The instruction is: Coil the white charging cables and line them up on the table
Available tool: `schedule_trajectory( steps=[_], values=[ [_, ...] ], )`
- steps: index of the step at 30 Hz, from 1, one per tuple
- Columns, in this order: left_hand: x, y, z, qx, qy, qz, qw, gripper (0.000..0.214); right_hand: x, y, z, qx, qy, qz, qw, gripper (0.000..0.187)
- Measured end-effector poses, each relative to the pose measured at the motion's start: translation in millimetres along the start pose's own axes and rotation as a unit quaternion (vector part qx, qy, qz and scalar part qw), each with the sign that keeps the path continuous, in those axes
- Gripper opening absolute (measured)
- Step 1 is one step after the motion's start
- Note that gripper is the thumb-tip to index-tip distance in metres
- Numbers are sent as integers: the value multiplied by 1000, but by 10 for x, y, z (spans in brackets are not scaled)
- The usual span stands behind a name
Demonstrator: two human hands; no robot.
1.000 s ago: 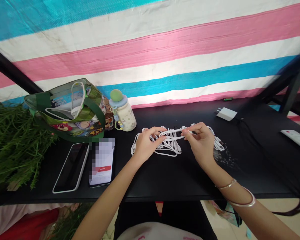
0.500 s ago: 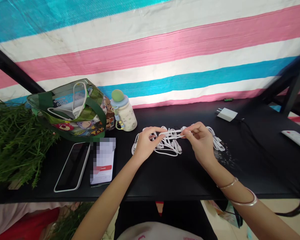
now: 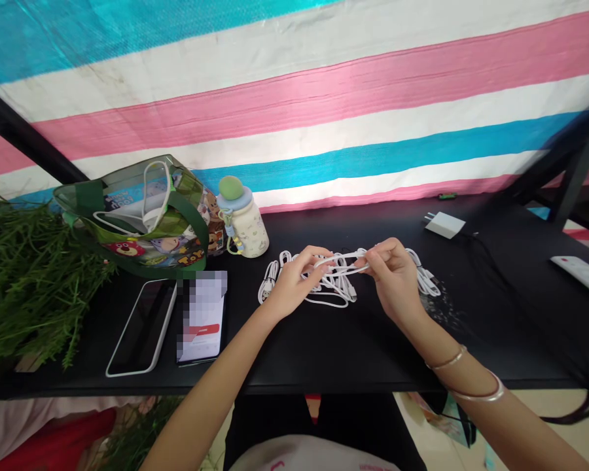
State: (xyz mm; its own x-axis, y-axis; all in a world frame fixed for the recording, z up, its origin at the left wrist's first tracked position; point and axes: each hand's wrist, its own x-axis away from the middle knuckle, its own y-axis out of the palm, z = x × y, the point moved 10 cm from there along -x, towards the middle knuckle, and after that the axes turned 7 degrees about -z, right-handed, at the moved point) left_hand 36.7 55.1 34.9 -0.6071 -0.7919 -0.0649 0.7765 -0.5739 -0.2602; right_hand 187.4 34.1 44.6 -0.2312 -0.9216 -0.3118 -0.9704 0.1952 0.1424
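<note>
Stretched between both hands is a coiled white charging cable (image 3: 346, 265), raised a little over the black tabletop. My left hand (image 3: 297, 281) pinches its left end between thumb and fingers. At the opposite end, my right hand (image 3: 393, 278) grips the coil with thumb and bent fingers. Beneath and behind lie more white cables: a tied bundle (image 3: 269, 281) to the left, a loose coil (image 3: 330, 299) below the held one, and another bundle (image 3: 426, 278) beside my right hand, partly hidden by it.
A white charger plug (image 3: 445, 224) and a power strip (image 3: 582, 276) sit to the right. Leftward stand a flask (image 3: 248, 229) and a clear green bag (image 3: 127, 226). Two phones, one dark (image 3: 142, 327) and one lit (image 3: 203, 327), lie in front, near green plants (image 3: 34, 281).
The held coil has opened wider, its strands now further apart. My left hand has shifted slightly right; my right hand has turned a little.
</note>
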Motion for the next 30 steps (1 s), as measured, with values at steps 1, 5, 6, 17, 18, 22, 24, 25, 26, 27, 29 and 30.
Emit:
schedule_trajectory(
  steps=[1,5,6,17,18,22,24,25,26,27,29,30],
  values=[
    [-3,13,-18,7,-7,-8,1000,24,2,3,7,1,1,-2,1000,43],
    [-1,78,-97,23,-39,-31,998,34,7,7,0,16,-8,-6,1000,39],
    [2,86,-100,20,-40,-30,999,34,8,-4,-4,18,-12,-1,1000,39],
    [13,39,-20,-62,-15,14,998,30,-14,13,73,21,25,-13,999,36],
    [19,34,-22,-75,-19,17,997,29,-15,15,85,19,29,-16,999,36],
    [37,-5,-13,-106,-30,37,993,25,-18,45,116,16,40,-43,998,36],
    [38,-40,-4,-107,-31,50,992,24,-16,87,116,7,41,-67,997,38],
    [38,-60,1,-108,-31,57,992,23,-14,112,113,2,41,-79,996,38],
    [38,-80,5,-111,-29,64,991,23,-12,135,110,-1,41,-90,995,39],
    [39,-97,12,-114,-25,70,991,23,-11,155,108,-3,41,-99,994,38],
    [41,-118,29,-122,-16,76,989,22,-10,175,110,2,40,-109,993,37],
    [43,-121,38,-126,-11,77,989,22,-11,177,114,8,39,-110,993,37]
  ],
)
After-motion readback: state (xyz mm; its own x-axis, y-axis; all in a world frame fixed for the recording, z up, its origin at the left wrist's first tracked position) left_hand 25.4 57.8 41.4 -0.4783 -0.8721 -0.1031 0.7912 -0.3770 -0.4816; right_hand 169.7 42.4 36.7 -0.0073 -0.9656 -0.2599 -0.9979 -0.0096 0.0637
